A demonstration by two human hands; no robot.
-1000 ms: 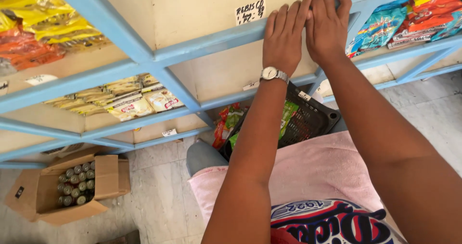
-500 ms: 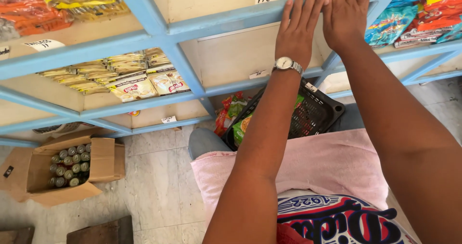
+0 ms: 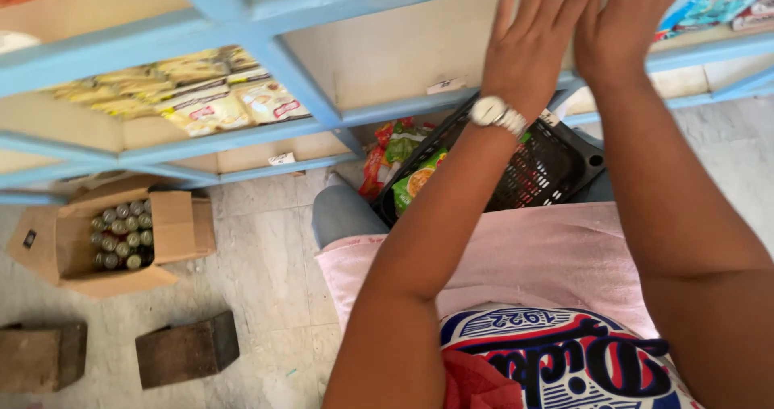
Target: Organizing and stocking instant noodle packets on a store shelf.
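Pale grey tiled floor (image 3: 266, 296) in soft daylight, under a blue-framed shelf unit (image 3: 274, 58) with cream boards, with an open cardboard box (image 3: 173, 231) of bottles and two dark wooden blocks (image 3: 185, 348) near it.

Both hands, left hand (image 3: 536, 50) and right hand (image 3: 625, 26), flat against the blue shelf frame (image 3: 322, 6); the compartment behind them looks bare, open to reach in. Left compartment packed with snack packets (image 3: 201, 102). Black basket (image 3: 556, 163) of packets blocks the space below the hands. Floor left: open carton of bottles (image 3: 113, 235), two wooden blocks (image 3: 187, 348); bare tiles between them.
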